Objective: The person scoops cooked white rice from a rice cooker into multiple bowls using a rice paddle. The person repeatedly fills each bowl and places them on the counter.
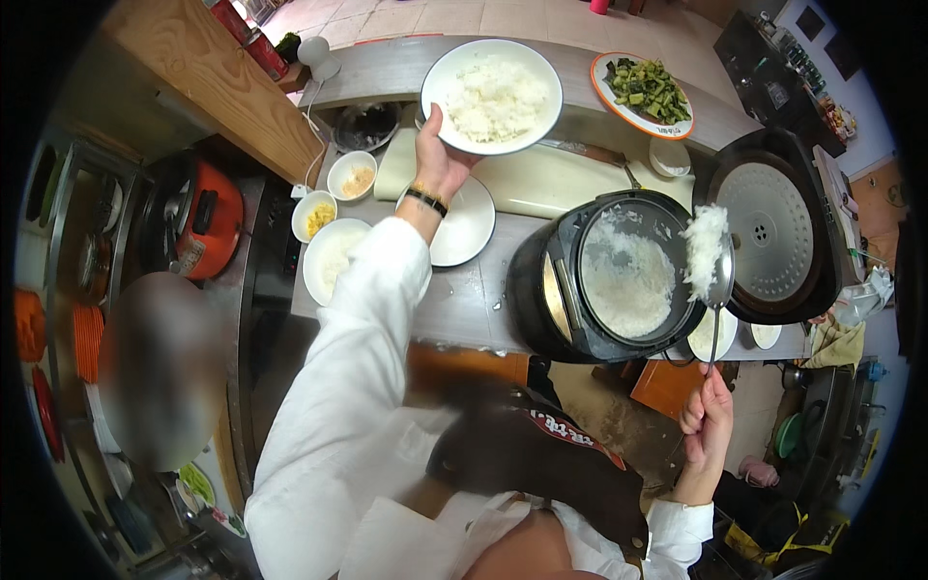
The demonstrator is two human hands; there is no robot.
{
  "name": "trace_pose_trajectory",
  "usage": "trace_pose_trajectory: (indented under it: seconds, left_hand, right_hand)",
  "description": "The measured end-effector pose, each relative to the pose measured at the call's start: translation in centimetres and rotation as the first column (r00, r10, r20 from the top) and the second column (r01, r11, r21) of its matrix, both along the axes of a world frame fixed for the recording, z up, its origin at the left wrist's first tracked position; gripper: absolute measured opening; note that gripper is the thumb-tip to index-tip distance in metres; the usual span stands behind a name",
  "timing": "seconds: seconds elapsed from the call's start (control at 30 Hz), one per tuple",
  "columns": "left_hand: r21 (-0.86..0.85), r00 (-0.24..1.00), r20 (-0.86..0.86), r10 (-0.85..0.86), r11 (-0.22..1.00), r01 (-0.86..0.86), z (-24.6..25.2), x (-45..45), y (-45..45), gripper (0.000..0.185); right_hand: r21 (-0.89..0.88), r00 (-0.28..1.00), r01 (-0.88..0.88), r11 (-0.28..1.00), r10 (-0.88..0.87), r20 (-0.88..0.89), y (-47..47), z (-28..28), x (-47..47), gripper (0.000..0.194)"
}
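My left hand (pixel 438 161) grips the near side of a white bowl (pixel 429 87) with a dark rim, thumb on its edge; cooked white rice (pixel 496 101) lies inside. My right hand (pixel 707 420) holds the handle of a metal serving spoon (pixel 720 286). A clump of rice (pixel 705 250) sits on the spoon, over the right rim of a black rice cooker (pixel 533 290). The cooker's lid (pixel 765 225) stands raised, and rice (pixel 631 286) remains in its pot. Under my left wrist a white plate (pixel 464 225) rests on the counter.
An orange-rimmed plate (pixel 600 90) of chopped green vegetables stands on the back ledge. Small bowls with yellow (pixel 319 216) and beige (pixel 357 179) contents sit at the left, near a bowl of white food (pixel 337 257). A knife (pixel 587 152) lies behind the cooker. An orange cooker (pixel 217 217) stands further left.
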State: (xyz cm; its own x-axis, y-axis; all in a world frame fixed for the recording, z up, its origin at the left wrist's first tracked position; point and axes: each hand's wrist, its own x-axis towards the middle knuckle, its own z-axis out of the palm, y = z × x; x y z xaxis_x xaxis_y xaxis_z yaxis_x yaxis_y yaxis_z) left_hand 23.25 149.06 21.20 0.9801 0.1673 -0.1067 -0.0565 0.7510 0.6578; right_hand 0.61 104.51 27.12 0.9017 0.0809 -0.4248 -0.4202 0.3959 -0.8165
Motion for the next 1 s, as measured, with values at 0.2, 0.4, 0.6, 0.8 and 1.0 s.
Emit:
trace_pose_trajectory:
  seconds: [0.2, 0.4, 0.6, 0.8, 1.0]
  left_hand:
    - [0.054, 0.995, -0.097, 0.009, 0.999, -0.004, -0.9, 9.4, 3.7, 0.059]
    - [-0.147, 0.981, -0.178, -0.075, 0.988, 0.049, -1.3, 15.0, -0.6, 0.055]
    - [0.085, 0.991, -0.13, -0.022, 0.996, 0.033, -7.0, 19.3, 9.8, 0.056]
    - [0.586, 0.99, -0.131, 0.044, 0.81, 0.041, -4.0, 4.7, 3.5, 0.048]
    - [0.27, 0.789, -0.592, -0.166, 0.881, 0.388, -10.5, -16.6, -0.5, 0.034]
  right_hand:
    - [-0.09, 0.995, 0.037, 0.995, -0.046, -0.092, 0.7, -1.2, -0.6, 0.024]
    - [-0.256, 0.967, 0.131, 0.958, -0.181, -0.181, 2.3, -0.4, -1.1, 0.03]
    - [-0.329, 0.974, -0.05, 0.943, -0.026, -0.223, 3.3, -1.2, 0.5, 0.025]
    - [-0.983, 0.963, 0.082, 0.165, 0.24, 0.12, 2.8, -1.0, 2.6, 0.021]
    - [-0.977, 0.931, 0.069, -0.201, 0.365, -0.009, 2.0, 0.9, 3.5, 0.022]
